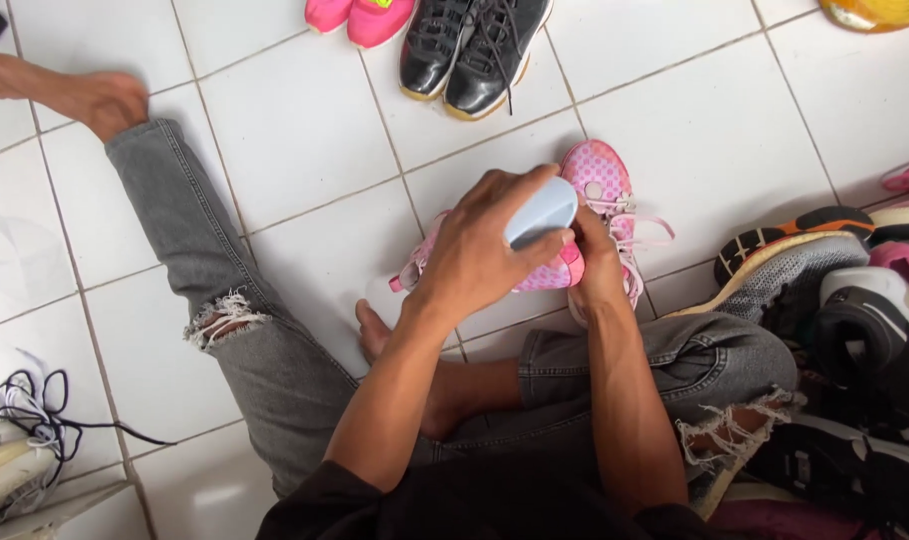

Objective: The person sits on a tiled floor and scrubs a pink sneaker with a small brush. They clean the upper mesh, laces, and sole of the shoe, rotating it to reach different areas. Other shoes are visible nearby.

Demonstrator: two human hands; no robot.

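While the person sits on the white tile floor (304,130) with one leg bent and one leg stretched out, both hands are busy with a little pink shoe (599,185). This pink shoe is the spot to find everything else from. It sits just past the bent knee, held up off the tiles, with its round toe pointing away from the person and its pale pink laces hanging loose on the right side.

The left hand (479,250) lies over the near end of the shoe. Its fingers are curled tight around a small light blue thing (542,212) with a smooth rounded top, and that blue thing is pressed against the shoe. I cannot tell what the blue thing is. The right hand (599,265) is wrapped around the shoe from the right side and grips it firmly. The two hands are close together, almost touching.

Beyond the pink shoe stands a pair of black shoes (474,45), and beside them a bright pink pair (359,18) at the top edge. To the right of the pink shoe lies a heap of other shoes (834,290) in grey, black, orange and pink. Far to the left of it, by the near corner, rests a white shoe (4,470) with black laces. A bare foot (374,335) is tucked just under the pink shoe.
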